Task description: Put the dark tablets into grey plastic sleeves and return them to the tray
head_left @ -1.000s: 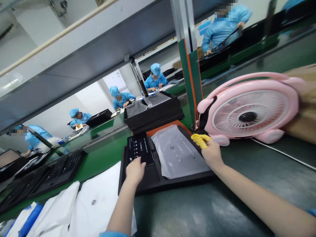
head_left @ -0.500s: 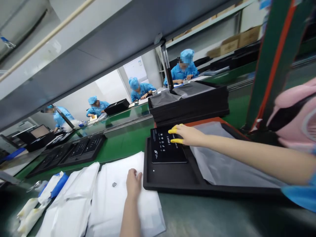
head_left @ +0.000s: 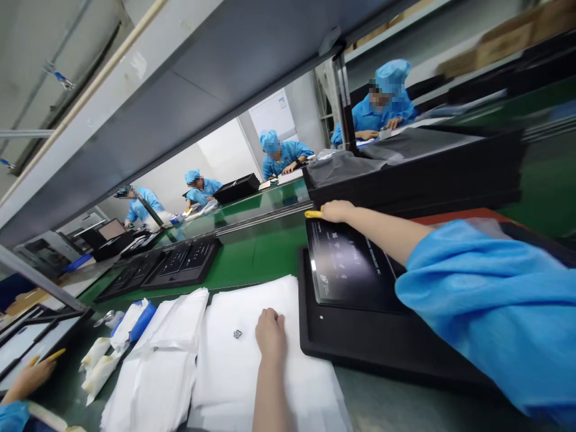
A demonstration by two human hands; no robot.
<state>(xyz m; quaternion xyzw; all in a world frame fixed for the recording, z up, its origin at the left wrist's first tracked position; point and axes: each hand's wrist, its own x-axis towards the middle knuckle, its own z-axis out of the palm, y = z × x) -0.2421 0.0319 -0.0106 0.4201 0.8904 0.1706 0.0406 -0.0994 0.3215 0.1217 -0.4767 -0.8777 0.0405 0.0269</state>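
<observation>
My right hand, a yellow cot on the finger that shows, grips the far edge of a black tablet printed with white icons and text. Tilted, the tablet reflects light over a black foam tray; my blue sleeve covers part of both. Lower down, my left hand rests on a stack of white plastic bags, fingers loosely bent and thumb apart, holding nothing that I can see. A small printed mark shows on the top bag beside it.
Black trays with tablets lie on the green belt. Stacked black trays stand behind. More white bags and wrapped rolls lie left. Another person's hand is at far left; several people in blue sit opposite.
My right hand has gone from lying over the tablet's face to its far edge, and the tablet now tilts. My left hand stays on the bags. The view has swung left.
</observation>
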